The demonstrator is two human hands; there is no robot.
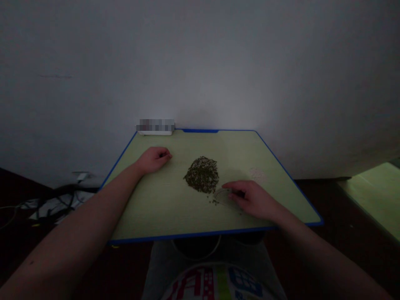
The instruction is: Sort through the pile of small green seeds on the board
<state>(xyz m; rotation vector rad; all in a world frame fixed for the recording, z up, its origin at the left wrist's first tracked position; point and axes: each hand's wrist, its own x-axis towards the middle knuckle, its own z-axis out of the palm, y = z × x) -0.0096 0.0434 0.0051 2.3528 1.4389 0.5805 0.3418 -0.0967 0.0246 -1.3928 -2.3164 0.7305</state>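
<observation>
My left hand [154, 159] rests on the left part of the pale yellow-green tabletop, fingers curled closed, with nothing seen between the fingertips. Right of it lies a pile of small dark greenish-brown grains [202, 175], with lighter bits at its far edge. My right hand [250, 197] is just right of the pile, thumb and forefinger closing on a thin, pale, curved thing [221, 197]; dim light hides its exact kind. A few loose grains [215, 202] lie close by. Beyond my right hand is a small patch of pale pinkish bits [257, 173].
A blue rim [200, 236] edges the table [150, 216], which stands against a grey wall [212, 66]. At its far left corner sits a white box [155, 132] with a blurred upper part. Dark cables [62, 193] lie on the left. Another pale surface [378, 191] is at right.
</observation>
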